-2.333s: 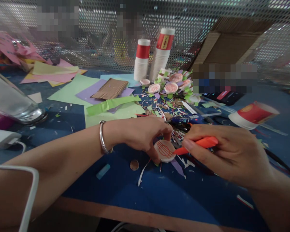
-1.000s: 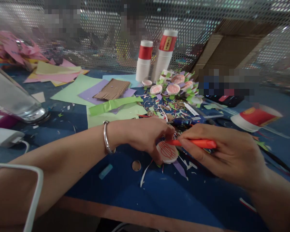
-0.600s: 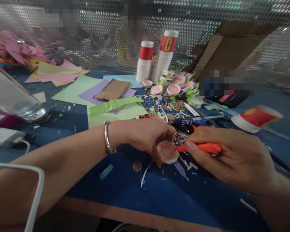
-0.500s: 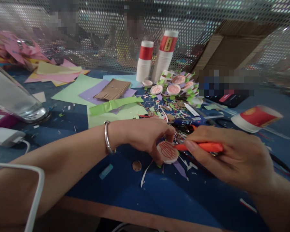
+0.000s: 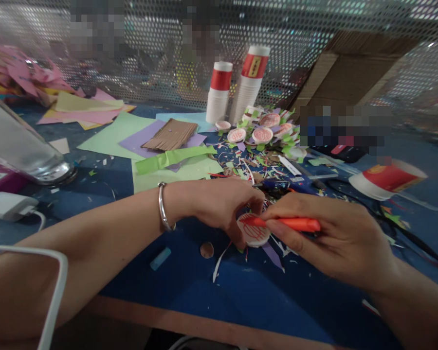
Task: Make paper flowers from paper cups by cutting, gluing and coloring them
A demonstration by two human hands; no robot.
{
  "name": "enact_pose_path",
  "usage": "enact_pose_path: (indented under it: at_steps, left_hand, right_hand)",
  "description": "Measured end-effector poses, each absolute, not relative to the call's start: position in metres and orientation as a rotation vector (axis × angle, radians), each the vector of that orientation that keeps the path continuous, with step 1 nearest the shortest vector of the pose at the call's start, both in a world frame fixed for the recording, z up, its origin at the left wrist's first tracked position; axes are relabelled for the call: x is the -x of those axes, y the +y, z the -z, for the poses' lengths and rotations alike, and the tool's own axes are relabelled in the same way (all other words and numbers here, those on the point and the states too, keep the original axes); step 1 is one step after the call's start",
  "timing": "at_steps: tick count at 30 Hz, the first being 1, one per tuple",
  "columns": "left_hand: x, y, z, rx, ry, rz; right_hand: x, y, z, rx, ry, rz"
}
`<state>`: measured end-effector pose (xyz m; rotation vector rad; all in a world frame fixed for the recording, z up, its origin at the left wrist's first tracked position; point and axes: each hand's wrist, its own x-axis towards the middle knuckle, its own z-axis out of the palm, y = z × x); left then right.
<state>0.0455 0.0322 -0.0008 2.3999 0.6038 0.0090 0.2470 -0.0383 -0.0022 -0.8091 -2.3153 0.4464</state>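
My left hand (image 5: pixel 228 204) grips a small white paper disc (image 5: pixel 257 238) by its edge, thumb and fingers round it. Orange-red lines cover the disc's top face, and a purple paper strip (image 5: pixel 273 257) sticks out below it. In my right hand (image 5: pixel 328 238) is an orange marker (image 5: pixel 299 224), pinched in a writing grip. Its tip end lies over the left part of the lined face. A small round brown piece (image 5: pixel 206 250) and a light-blue strip (image 5: pixel 160 258) lie on the blue table in front of my left forearm.
Behind the hands are paper scraps (image 5: pixel 241 163) and a pile of similar lined discs (image 5: pixel 263 134). Two stacks of paper cups (image 5: pixel 219 104) stand near the mesh screen. A cup (image 5: pixel 387 179) lies tipped at right. Coloured sheets (image 5: pixel 109 136), corrugated cardboard (image 5: pixel 171 133) and a glass (image 5: pixel 32 146) are at left.
My right hand has moved left with the orange marker, bringing its tip from the disc's right edge across onto the lined face. My left hand and the disc have stayed put.
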Motion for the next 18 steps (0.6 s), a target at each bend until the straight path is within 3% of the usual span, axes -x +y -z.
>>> enact_pose_path:
  at_steps: [18]
  left_hand:
    - [-0.0443,0.0325,0.0029,-2.404,0.626,0.009]
  right_hand:
    - [-0.2535,-0.0394,0.0033,0.919,-2.240,-0.520]
